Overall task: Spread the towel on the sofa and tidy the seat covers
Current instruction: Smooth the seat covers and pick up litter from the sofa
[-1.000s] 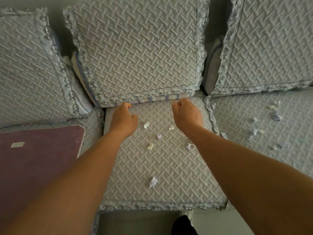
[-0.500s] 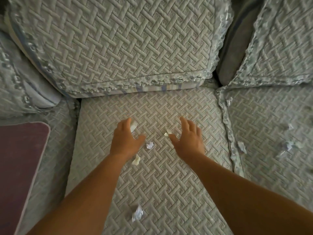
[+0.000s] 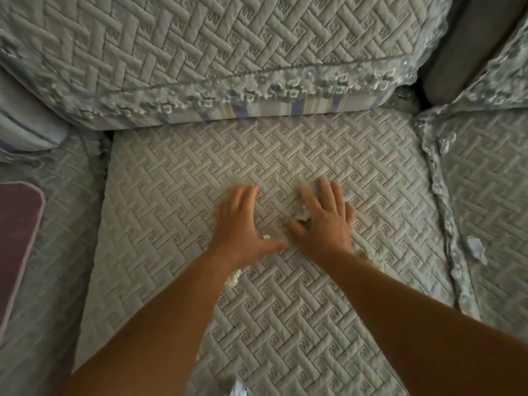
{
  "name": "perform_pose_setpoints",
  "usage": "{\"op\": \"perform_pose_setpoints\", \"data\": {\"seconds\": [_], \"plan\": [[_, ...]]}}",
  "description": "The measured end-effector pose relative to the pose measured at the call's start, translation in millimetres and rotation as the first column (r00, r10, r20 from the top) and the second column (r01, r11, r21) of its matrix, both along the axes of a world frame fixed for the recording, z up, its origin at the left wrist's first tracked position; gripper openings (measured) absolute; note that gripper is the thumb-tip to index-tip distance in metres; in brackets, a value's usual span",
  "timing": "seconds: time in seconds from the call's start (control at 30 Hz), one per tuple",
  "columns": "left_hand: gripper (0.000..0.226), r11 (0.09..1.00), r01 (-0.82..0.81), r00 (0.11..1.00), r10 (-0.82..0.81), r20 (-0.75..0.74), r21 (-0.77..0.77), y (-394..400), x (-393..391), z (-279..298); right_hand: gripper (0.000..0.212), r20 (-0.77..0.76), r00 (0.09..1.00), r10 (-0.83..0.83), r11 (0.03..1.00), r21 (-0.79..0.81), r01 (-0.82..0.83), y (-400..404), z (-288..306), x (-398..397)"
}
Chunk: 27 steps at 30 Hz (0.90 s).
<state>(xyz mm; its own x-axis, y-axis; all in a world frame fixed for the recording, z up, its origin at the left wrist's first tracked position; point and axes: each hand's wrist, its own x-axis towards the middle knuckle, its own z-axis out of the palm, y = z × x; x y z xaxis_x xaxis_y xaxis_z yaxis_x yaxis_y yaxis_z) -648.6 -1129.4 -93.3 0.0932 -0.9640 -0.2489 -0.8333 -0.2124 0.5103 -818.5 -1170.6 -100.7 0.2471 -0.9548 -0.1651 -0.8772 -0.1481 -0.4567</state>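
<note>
A grey-green quilted seat cover (image 3: 177,212) lies flat on the middle sofa seat. My left hand (image 3: 243,224) rests palm down on it with fingers spread. My right hand (image 3: 325,221) lies palm down beside it, fingers apart, partly over small white paper scraps (image 3: 303,214). Another scrap (image 3: 233,277) shows under my left wrist, and one more (image 3: 238,391) lies at the bottom edge. The purple towel (image 3: 17,241) lies on the left seat, only its right edge in view.
A quilted back cushion (image 3: 217,52) with a lace trim leans behind the middle seat. The right seat cover (image 3: 491,195) has a crumpled lace edge and a paper scrap (image 3: 475,250) on it. A dark gap (image 3: 463,50) shows at the upper right.
Both hands have drawn back from the back cushion toward me over the seat cover, sweeping the scraps together. The view has moved closer to the seat.
</note>
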Motion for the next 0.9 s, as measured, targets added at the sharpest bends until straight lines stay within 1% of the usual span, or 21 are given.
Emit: {"op": "perform_pose_setpoints", "data": {"seconds": [0.07, 0.1, 0.13, 0.17, 0.2, 0.23, 0.3, 0.33, 0.43, 0.47, 0.57, 0.67, 0.7, 0.73, 0.77, 0.83, 0.9], "plan": [[0.11, 0.99, 0.144, 0.989, -0.144, 0.035, -0.005, 8.3, -0.5, 0.7, 0.041, 0.075, 0.997, 0.032, 0.998, -0.055, -0.028, 4.4, 0.4, 4.2], [0.099, 0.983, 0.181, 0.982, -0.18, 0.062, -0.018, 12.1, 0.0, 0.4, 0.031, 0.102, 0.994, 0.031, 0.998, -0.062, -0.025, 6.4, 1.3, 6.2], [0.083, 0.98, 0.193, 0.978, -0.188, 0.089, -0.051, 14.4, 0.1, -0.7, 0.023, 0.102, 0.994, 0.034, 0.998, -0.055, -0.028, 7.4, 1.9, 7.5], [0.064, 0.977, 0.188, 0.978, -0.177, 0.113, -0.102, 15.6, 0.3, -2.4, 0.02, 0.085, 0.996, 0.042, 0.999, -0.035, -0.039, 6.9, 2.1, 9.4], [0.046, 0.974, 0.177, 0.978, -0.158, 0.135, -0.14, 16.2, 0.3, -3.3, 0.022, 0.066, 0.997, 0.047, 0.999, -0.003, -0.047, 5.1, 2.8, 11.3], [0.032, 0.974, 0.173, 0.977, -0.15, 0.153, -0.146, 13.9, 0.1, -3.3, 0.025, 0.056, 0.998, 0.04, 0.998, 0.037, -0.042, 1.7, 4.0, 12.6], [0.02, 0.98, 0.16, 0.977, -0.14, 0.163, -0.114, 3.7, 0.1, -2.5, 0.03, 0.058, 0.998, 0.019, 0.995, 0.101, -0.025, -6.2, 8.7, 13.1], [0.018, 0.987, 0.123, 0.985, -0.108, 0.136, -0.107, -2.4, 0.4, -0.8, 0.031, 0.06, 0.998, 0.012, 0.994, 0.104, -0.019, -8.8, 11.8, 11.5], [0.021, 0.99, -0.086, 0.996, 0.089, 0.023, -0.114, -5.3, 2.9, 10.6, 0.032, 0.066, 0.998, -0.023, 0.999, 0.04, 0.02, -6.7, 21.6, -6.8], [0.023, 0.989, -0.11, 0.994, 0.112, 0.008, -0.099, 2.2, 5.3, 13.5, 0.031, 0.061, 0.998, -0.029, 0.999, 0.021, 0.028, -2.4, 24.0, -17.0], [0.021, 0.997, -0.07, 0.997, 0.071, 0.016, -0.008, 40.0, 11.7, 15.0, 0.02, -0.016, 0.999, -0.032, 0.999, 0.028, 0.033, 18.5, 26.6, -51.3], [0.018, 0.992, -0.124, 0.992, 0.124, -0.003, 0.017, 75.4, 7.8, 11.5, 0.025, -0.049, 0.997, -0.06, 0.993, 0.1, 0.065, 48.0, 24.3, -74.3], [0.015, 0.993, -0.121, 0.992, 0.121, -0.025, 0.018, 85.2, 3.2, 10.6, 0.024, -0.043, 0.997, -0.069, 0.991, 0.111, 0.073, 58.5, 22.4, -78.1], [0.018, 0.995, -0.097, 0.994, 0.098, -0.04, 0.02, 95.2, -3.0, 9.8, 0.023, -0.031, 0.996, -0.079, 0.99, 0.111, 0.082, 69.3, 20.0, -80.8], [0.025, 0.998, -0.061, 0.998, 0.062, -0.027, 0.016, 105.4, -9.5, 9.5, 0.021, -0.019, 0.996, -0.091, 0.99, 0.103, 0.092, 80.8, 17.6, -82.5], [0.033, 1.0, -0.006, 0.997, 0.008, 0.076, -0.024, 119.8, -16.4, 3.7, 0.021, -0.014, 0.992, -0.123, 0.99, 0.073, 0.124, 99.3, 12.8, -81.7], [0.028, 0.999, -0.017, 0.987, 0.024, 0.161, -0.046, 121.3, -15.9, -1.1, 0.024, -0.013, 0.984, -0.179, 0.983, 0.036, 0.179, 109.8, 8.0, -79.7]]}}
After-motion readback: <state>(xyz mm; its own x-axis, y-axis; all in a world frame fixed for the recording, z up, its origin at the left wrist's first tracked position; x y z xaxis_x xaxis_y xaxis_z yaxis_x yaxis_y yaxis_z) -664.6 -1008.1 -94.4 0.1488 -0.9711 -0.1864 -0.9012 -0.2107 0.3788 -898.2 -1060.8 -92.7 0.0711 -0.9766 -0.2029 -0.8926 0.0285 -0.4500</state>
